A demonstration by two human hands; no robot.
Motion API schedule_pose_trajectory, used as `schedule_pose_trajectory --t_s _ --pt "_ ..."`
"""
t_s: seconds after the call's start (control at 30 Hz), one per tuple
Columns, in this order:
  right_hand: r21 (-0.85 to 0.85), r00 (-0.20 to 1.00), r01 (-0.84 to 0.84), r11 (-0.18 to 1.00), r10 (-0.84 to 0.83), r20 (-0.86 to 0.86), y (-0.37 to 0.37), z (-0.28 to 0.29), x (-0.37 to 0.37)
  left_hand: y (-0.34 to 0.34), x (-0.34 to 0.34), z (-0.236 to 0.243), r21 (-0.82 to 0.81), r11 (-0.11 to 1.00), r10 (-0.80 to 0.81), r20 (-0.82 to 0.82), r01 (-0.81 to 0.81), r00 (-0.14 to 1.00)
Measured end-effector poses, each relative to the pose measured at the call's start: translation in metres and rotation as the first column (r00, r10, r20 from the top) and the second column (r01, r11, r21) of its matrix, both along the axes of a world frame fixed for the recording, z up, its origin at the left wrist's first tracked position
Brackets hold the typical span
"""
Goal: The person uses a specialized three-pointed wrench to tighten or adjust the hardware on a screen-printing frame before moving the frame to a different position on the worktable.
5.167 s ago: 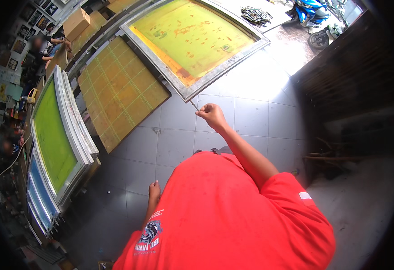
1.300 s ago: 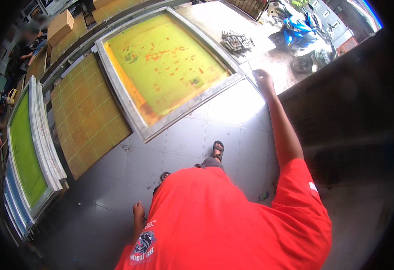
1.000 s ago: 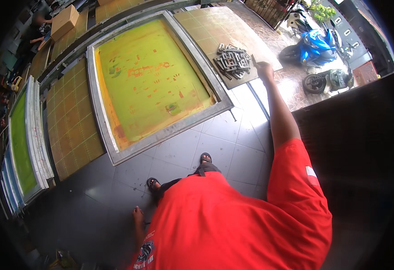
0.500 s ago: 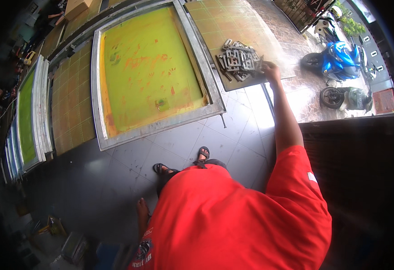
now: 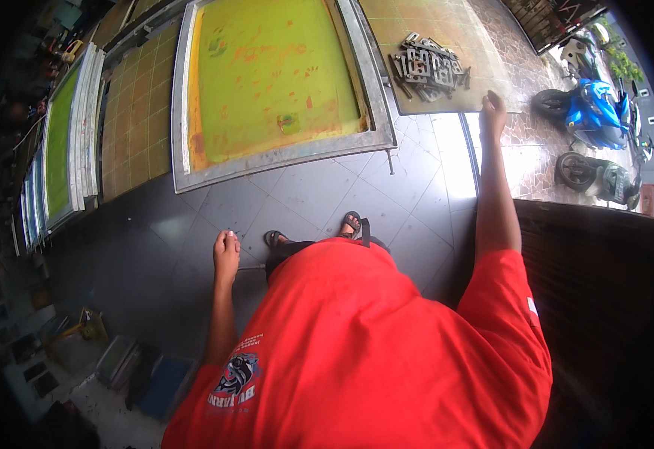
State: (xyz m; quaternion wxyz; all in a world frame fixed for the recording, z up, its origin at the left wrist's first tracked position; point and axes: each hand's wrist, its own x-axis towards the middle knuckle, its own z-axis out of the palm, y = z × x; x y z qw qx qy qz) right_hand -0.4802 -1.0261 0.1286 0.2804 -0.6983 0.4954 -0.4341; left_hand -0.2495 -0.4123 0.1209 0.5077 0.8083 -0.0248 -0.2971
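Note:
My right hand hangs at the right corner of the tan board, its fingers curled inward; whatever lies inside them is hidden. Left of it, and apart from it, a heap of slotted grey metal brackets rests on the board. My left hand is low, over the grey floor beside my body, with the fingers folded. I cannot make out anything in it. Ahead of me lies a large screen-printing frame with a yellow-green mesh, stained orange in places.
More screen frames stand at the left beside a brown gridded board. A bolt juts from the big frame's near corner. Motorbikes are parked outside at the right. Bins and boxes sit at lower left.
My right hand has drawn away from the bracket heap, to the right. My left hand has come forward and up from beside my body. The view has shifted, so the tables appear higher and further right.

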Motion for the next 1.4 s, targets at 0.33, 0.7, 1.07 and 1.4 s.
schedule_pose_trajectory --t_s 0.33,0.7,1.07,1.4 --pt "0.088 0.771 -0.625 0.775 0.631 -0.083 0.287 0.034 0.005 -0.165 -0.047 0.083 -0.681 0.719 -0.181 -0.375 -0.138 0.909" --pt "0.855 0.851 -0.49 0.17 0.305 0.427 0.226 0.0 0.02 -0.25 -0.097 0.039 -0.615 0.784 -0.505 -0.556 0.081 0.661" --pt "0.642 0.638 -0.763 0.077 -0.073 0.767 0.241 -0.027 0.014 -0.234 -0.088 0.025 -0.561 0.828 -0.397 -0.583 0.003 0.709" --pt "0.651 0.865 -0.485 0.584 0.432 0.257 0.201 -0.009 0.015 -0.224 -0.086 0.035 -0.549 0.835 -0.367 -0.499 0.042 0.785"
